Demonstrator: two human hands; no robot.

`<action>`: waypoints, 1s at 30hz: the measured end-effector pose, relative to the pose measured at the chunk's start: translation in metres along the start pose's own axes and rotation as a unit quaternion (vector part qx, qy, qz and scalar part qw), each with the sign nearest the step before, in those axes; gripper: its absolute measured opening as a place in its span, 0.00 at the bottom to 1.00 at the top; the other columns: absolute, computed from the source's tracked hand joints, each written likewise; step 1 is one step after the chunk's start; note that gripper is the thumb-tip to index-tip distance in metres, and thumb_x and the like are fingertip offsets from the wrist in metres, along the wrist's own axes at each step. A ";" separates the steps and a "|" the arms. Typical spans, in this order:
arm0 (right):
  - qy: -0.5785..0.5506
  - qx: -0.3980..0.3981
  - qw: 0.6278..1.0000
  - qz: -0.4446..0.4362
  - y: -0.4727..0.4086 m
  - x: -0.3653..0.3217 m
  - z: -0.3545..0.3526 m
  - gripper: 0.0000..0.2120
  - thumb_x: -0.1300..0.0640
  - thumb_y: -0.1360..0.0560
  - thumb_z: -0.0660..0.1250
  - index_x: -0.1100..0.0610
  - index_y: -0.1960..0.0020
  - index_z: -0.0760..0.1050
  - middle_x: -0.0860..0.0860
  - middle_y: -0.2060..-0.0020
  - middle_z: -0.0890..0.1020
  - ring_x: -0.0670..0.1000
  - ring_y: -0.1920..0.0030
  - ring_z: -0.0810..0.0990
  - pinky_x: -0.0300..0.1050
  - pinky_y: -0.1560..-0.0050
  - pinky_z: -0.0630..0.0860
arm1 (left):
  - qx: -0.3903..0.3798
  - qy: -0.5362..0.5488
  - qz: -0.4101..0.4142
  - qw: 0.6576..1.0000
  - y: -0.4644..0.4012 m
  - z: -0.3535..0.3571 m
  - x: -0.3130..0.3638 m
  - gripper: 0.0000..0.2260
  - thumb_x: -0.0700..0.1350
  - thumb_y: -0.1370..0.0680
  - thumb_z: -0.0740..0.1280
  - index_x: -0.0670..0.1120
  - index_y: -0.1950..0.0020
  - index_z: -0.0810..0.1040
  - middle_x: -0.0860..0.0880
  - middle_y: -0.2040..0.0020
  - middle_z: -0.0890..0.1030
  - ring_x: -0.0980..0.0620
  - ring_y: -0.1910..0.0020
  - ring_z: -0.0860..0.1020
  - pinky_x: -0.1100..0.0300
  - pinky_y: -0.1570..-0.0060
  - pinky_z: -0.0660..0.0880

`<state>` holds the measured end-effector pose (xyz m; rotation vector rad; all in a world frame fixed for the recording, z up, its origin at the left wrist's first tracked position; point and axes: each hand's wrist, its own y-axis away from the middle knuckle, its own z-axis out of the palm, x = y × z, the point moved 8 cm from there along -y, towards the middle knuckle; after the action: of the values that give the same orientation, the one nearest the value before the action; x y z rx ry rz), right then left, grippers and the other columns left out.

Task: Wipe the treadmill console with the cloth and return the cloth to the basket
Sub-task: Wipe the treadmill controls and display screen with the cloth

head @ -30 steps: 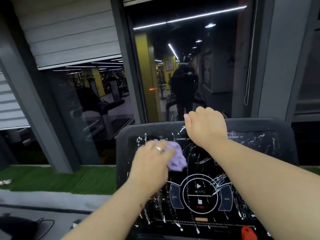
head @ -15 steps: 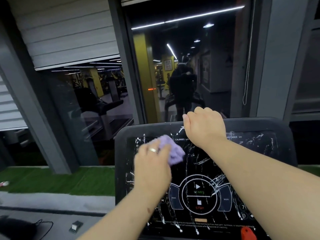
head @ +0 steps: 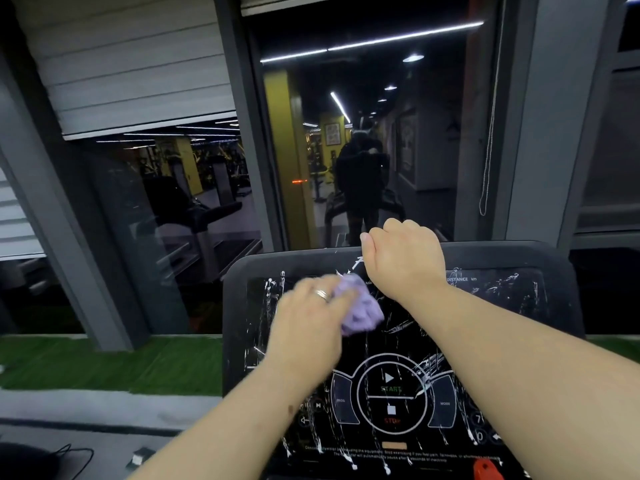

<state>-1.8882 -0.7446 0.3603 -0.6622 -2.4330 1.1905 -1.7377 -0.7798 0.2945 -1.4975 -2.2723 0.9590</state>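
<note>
L hand [head: 308,327] grips the bunched purple cloth [head: 358,308], fingers curled round it, pressing it on the upper-left part of the treadmill console [head: 519,341] just under the top edge. Ring shows on one finger. R hand [head: 405,261] sits on the console's top rim w/ fingers curled over the far side – looks like it grips the rim to brace, though the fingertips are hidden behind it. Cloth lies just beside the R wrist, nearly touching.

Console face is streaked all over w/ white marks – left column, centre dial, right side by the DISTANCE label. Wipe looks early; most of the panel is unwiped. Basket isn't in view, so the return step is a way off.

Risks, as I read it:
- START/STOP dial [head: 391,396] sits right below the cloth. A firm downward stroke could press a button & start the belt – the person is likely standing on it.
- Red safety key [head: 486,471] at bottom edge could get knocked loose by a forearm.
- Cloth is balled up, small contact patch – may smear streaks, not lift them.
- L arm sweeping right will run into the R forearm; right side needs a regrip or hand swap.
</note>
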 end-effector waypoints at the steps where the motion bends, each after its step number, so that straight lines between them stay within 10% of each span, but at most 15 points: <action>1: 0.000 -0.001 1.000 0.000 0.000 0.000 0.000 0.21 0.47 0.17 0.52 0.53 0.62 0.77 0.50 0.66 0.75 0.54 0.67 0.65 0.49 0.64 0.61 | 0.018 0.014 -0.066 0.998 -0.005 -0.006 -0.018 0.25 0.41 0.30 0.65 0.52 0.34 0.78 0.48 0.36 0.78 0.42 0.47 0.76 0.49 0.52 0.77; 3: -0.002 -0.001 1.000 0.000 0.000 0.000 0.000 0.21 0.47 0.17 0.53 0.53 0.62 0.77 0.50 0.66 0.74 0.54 0.67 0.65 0.49 0.65 0.61 | 0.041 0.018 -0.139 0.989 -0.002 -0.008 -0.024 0.25 0.39 0.32 0.69 0.51 0.34 0.79 0.46 0.36 0.78 0.41 0.45 0.75 0.48 0.50 0.77; 8: 0.004 0.004 1.000 0.000 0.001 -0.001 -0.001 0.22 0.48 0.17 0.51 0.53 0.62 0.76 0.49 0.67 0.71 0.54 0.67 0.64 0.49 0.64 0.61 | -0.002 -0.004 0.058 0.998 0.013 0.007 0.027 0.25 0.41 0.32 0.69 0.52 0.34 0.79 0.49 0.37 0.79 0.43 0.44 0.76 0.49 0.50 0.77; 12: 0.007 -0.005 1.000 0.003 0.000 0.000 -0.001 0.21 0.48 0.17 0.52 0.53 0.62 0.76 0.48 0.67 0.68 0.54 0.67 0.65 0.49 0.64 0.61 | 0.035 0.014 -0.151 0.988 -0.004 -0.012 -0.026 0.24 0.41 0.31 0.67 0.52 0.35 0.79 0.47 0.38 0.78 0.41 0.47 0.75 0.49 0.52 0.76; 17: -0.004 -0.014 1.000 0.004 0.000 -0.001 0.000 0.22 0.47 0.17 0.50 0.52 0.60 0.77 0.49 0.65 0.74 0.54 0.66 0.67 0.49 0.64 0.65 | -0.050 -0.023 0.097 0.994 0.013 0.016 0.036 0.21 0.43 0.30 0.67 0.50 0.36 0.77 0.50 0.35 0.78 0.43 0.39 0.74 0.45 0.43 0.76; 22: 0.000 -0.020 1.000 0.005 0.000 0.000 0.001 0.22 0.47 0.17 0.50 0.52 0.60 0.77 0.49 0.65 0.73 0.54 0.65 0.66 0.49 0.63 0.63 | 0.023 0.010 -0.142 0.990 -0.014 -0.013 -0.022 0.19 0.41 0.31 0.68 0.50 0.40 0.79 0.50 0.39 0.79 0.43 0.45 0.75 0.51 0.51 0.72; 26: -0.007 -0.003 1.000 0.004 0.000 0.001 0.001 0.22 0.47 0.17 0.52 0.53 0.60 0.78 0.50 0.65 0.75 0.54 0.66 0.65 0.49 0.64 0.61 | 0.003 -0.023 0.092 0.995 0.010 0.007 0.034 0.21 0.43 0.29 0.62 0.46 0.37 0.79 0.47 0.33 0.78 0.42 0.39 0.76 0.47 0.38 0.74; 30: -0.005 -0.010 1.000 0.004 -0.001 0.000 0.001 0.22 0.47 0.17 0.51 0.53 0.59 0.79 0.50 0.64 0.77 0.54 0.65 0.66 0.49 0.64 0.63 | 0.054 -0.015 -0.104 0.993 -0.012 -0.013 -0.023 0.22 0.40 0.31 0.68 0.50 0.36 0.80 0.47 0.35 0.76 0.42 0.43 0.72 0.48 0.49 0.75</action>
<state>-1.8890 -0.7456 0.3605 -0.6737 -2.4550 1.1760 -1.7291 -0.7983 0.3150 -1.1826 -2.3019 1.0299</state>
